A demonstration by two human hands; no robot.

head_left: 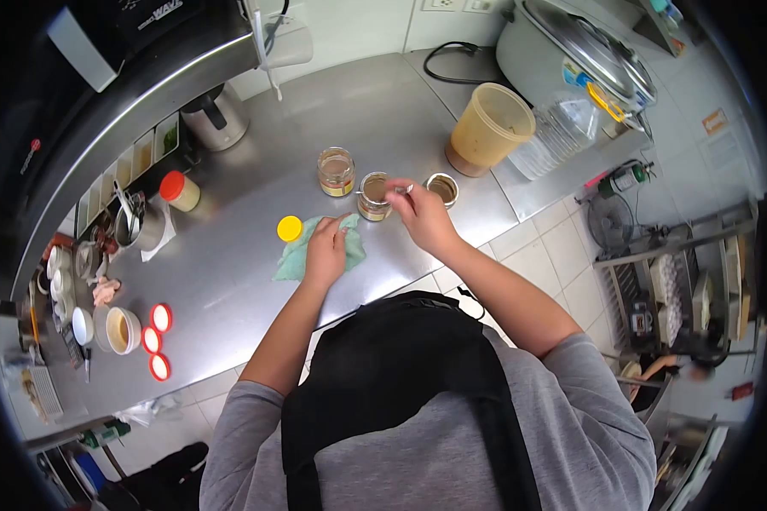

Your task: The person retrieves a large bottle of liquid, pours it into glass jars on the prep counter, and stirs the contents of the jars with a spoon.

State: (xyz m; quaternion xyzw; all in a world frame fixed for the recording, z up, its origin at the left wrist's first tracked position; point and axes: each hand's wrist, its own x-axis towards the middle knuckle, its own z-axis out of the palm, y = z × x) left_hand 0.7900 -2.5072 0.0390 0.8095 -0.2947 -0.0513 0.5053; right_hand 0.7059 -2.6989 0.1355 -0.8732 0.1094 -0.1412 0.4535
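Observation:
My left hand [325, 249] rests on a green cloth [354, 247] on the steel counter, its fingers lying flat. Just left of it is a yellow lid [290, 228]. My right hand [419, 213] is closed around a thin metal utensil [404, 190], over the gap between two glass jars. One of these, the middle jar [374, 204], has brown contents and stands beside the fingertips. To the right is the other jar [442, 189], partly behind the hand. A third glass jar [337, 175] stands up and to the left.
A tall yellowish container [488, 132] and a large clear bottle [558, 132] stand at the right. Farther left are a red-lidded jar [180, 191], a metal kettle [217, 119], a white tub [123, 330] and several red-rimmed lids [161, 318]. A shelf [222, 60] overhangs the upper left.

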